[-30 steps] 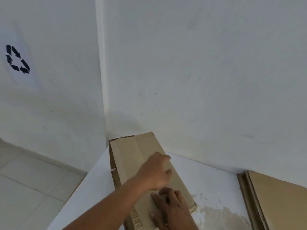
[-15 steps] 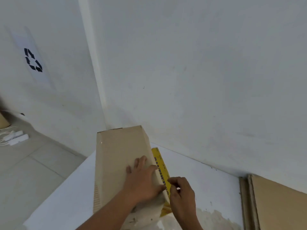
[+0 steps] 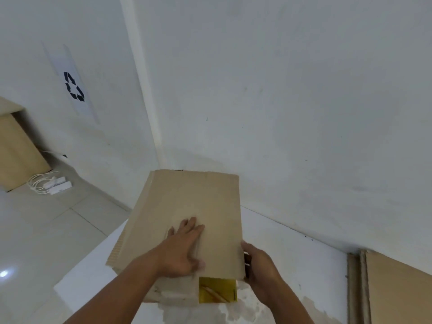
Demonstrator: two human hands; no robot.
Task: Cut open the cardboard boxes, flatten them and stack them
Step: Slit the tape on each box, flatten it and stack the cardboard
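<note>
Cardboard box lies on the white tabletop, long axis running away toward the wall; left hand presses flat on top, right hand apparently pinching its near right edge.

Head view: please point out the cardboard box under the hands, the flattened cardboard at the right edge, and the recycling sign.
cardboard box (image 3: 194,197), head view, bare far half of its top panel.
flattened cardboard (image 3: 397,293), head view, its broad brown face.
recycling sign (image 3: 74,86), head view, the black arrows.
</note>
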